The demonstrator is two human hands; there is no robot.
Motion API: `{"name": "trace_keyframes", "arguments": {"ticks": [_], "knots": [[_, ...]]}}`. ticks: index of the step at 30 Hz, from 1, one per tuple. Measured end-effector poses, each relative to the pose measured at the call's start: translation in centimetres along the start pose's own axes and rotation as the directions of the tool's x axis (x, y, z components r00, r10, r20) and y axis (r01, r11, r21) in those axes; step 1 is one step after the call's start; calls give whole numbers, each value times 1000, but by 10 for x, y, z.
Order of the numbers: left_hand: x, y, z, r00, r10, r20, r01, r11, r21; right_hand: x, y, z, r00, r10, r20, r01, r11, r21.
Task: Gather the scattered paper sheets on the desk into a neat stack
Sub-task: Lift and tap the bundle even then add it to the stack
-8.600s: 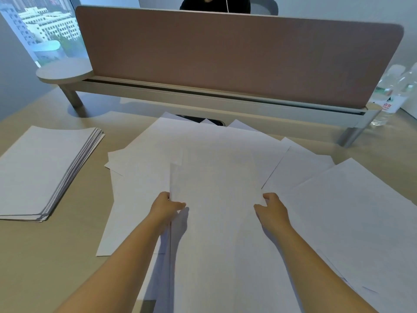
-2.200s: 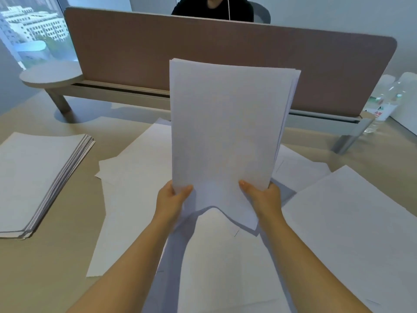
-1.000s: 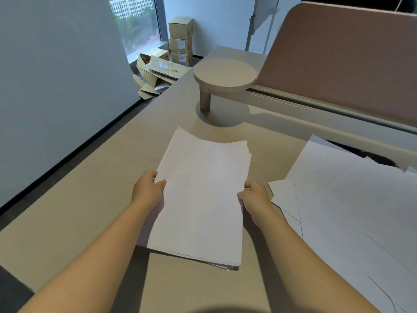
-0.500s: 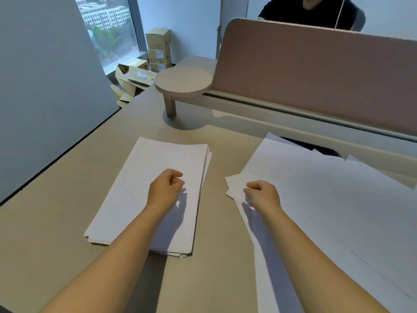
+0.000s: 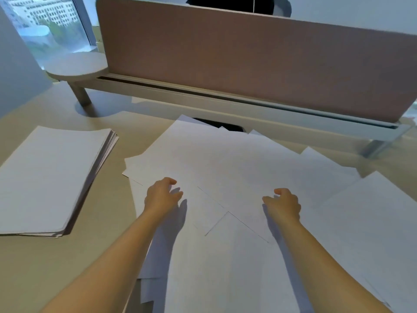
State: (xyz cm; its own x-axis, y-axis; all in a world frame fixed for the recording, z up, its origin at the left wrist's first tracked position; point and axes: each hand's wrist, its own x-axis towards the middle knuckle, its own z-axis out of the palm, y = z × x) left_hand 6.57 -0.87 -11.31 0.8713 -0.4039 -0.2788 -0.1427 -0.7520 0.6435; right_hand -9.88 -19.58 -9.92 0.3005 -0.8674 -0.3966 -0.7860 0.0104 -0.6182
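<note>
Several white paper sheets [image 5: 225, 163] lie scattered and overlapping across the middle and right of the beige desk [image 5: 40, 263]. A neat stack of sheets [image 5: 49, 177] rests on the desk at the left. My left hand [image 5: 161, 195] hovers over the left part of the scattered sheets, fingers loosely curled and holding nothing. My right hand [image 5: 283, 204] is over the sheets further right, also loosely curled and empty. Whether the fingertips touch the paper I cannot tell.
A brown divider panel [image 5: 248, 64] on a grey rail runs along the desk's far edge, with a round shelf [image 5: 76, 66] at its left end. A person in dark clothes [image 5: 230, 3] sits behind it. A dark cable opening [image 5: 221, 126] peeks out under the sheets.
The bundle I held upright was laid on the left stack and released. Both hands have since moved right, over the scattered sheets, and the view turned back to the desk's middle.
</note>
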Motion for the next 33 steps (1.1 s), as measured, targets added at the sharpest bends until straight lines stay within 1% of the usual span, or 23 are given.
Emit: {"name": "trace_keyframes", "arguments": {"ticks": [2,4,5,7,8,9,13,15,17,19,21,22,24,26,28,30,33], "knots": [[4,-1,5,1000,-13,2,12,988,155,7,12,-4,999,34,-34,-35,999,-32],[8,0,8,1000,-15,19,10,965,263,15,19,-6,995,71,-68,-71,997,5],[10,0,9,1000,-14,22,6,948,317,20,20,-6,991,101,-86,-95,993,71],[12,3,9,1000,-25,5,21,922,386,31,20,-4,983,161,-83,-134,954,269],[13,4,9,999,-34,-9,35,920,390,36,20,-2,981,179,-76,-142,928,346],[14,5,9,999,-42,-23,47,925,378,40,19,-1,979,190,-79,-148,915,375],[23,6,5,998,-29,-47,43,936,350,47,12,7,980,196,-36,-171,920,351],[30,4,-1,998,-31,-48,45,941,335,47,5,11,989,148,-26,-134,947,291],[38,2,-9,998,-21,-61,41,933,358,48,0,14,994,97,-47,-84,969,231],[44,-1,-13,997,-14,-74,40,931,363,47,-4,14,997,70,-31,-64,984,166],[51,-4,-18,997,-40,-63,60,938,341,46,-7,15,998,57,19,-58,994,93],[54,-4,-20,996,-71,-54,85,938,336,46,-8,17,998,63,26,-65,994,89],[58,-3,-23,990,-140,-31,142,930,339,47,-8,18,997,78,29,-81,992,92],[61,-2,-25,989,-147,-1,141,947,287,44,-11,20,997,63,45,-67,992,110],[67,-2,-27,988,-145,60,129,969,212,38,-19,22,996,61,66,-70,988,135],[71,-5,-27,985,-105,135,71,969,237,38,-19,26,997,34,71,-44,988,146],[71,-7,-28,974,-62,216,-7,952,307,32,-24,27,999,23,45,-27,995,96]]}}
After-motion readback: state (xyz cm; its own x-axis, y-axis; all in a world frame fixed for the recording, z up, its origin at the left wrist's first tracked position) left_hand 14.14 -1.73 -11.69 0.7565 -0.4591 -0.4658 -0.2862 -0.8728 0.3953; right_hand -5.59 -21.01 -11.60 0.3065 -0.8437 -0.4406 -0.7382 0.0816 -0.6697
